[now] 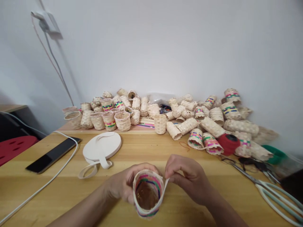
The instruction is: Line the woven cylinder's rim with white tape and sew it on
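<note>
Woven basket point(148, 191), long axis foreshortened, opens toward the camera.

- Ahead of you stands a plain, pale wall point(165, 47), brightest toward its lower middle
- High on your left, a white socket point(53, 24) carries plugs, cords point(63, 80) hanging down the wall
- Your table point(146, 145) is yellowish wood with visible grain
- Past its left edge you see a red seat point(16, 145) with holes and dark, wood-topped furniture point(11, 107)

Wooden table point(146, 151), woven baskets point(123, 122), ribbon roll point(100, 147), phone point(53, 155), scissors point(257, 182)
</note>
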